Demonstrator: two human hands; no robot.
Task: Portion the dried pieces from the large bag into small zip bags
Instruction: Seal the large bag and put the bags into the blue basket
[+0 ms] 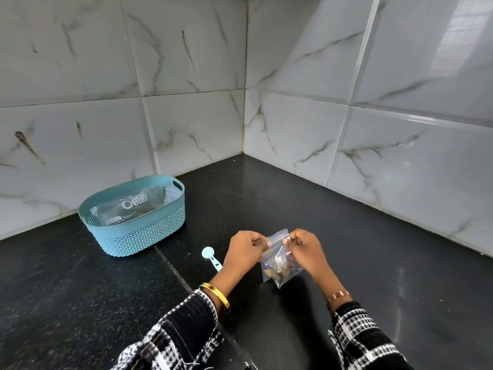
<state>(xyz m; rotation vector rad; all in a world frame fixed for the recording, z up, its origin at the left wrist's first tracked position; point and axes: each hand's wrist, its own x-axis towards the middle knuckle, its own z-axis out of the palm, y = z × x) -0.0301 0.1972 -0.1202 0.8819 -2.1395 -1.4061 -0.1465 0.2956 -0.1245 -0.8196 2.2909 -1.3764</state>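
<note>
Just above the near middle of the black surface [346, 236], both hands hold a small zip bag [280, 259] by its top edge: the left hand [246, 249] pinches the left end of the seal and the right hand [304, 248] pinches the right end, fingers curled on the plastic. Brown dried pieces [277, 271] sit in the bag's bottom. A pale blue spoon [210, 257] lies flat just left of the left hand. Toward the far left edge, near the tiled wall [186, 62], a blue basket [138, 231] holds the large bag [130, 206], lying flat inside it.
</note>
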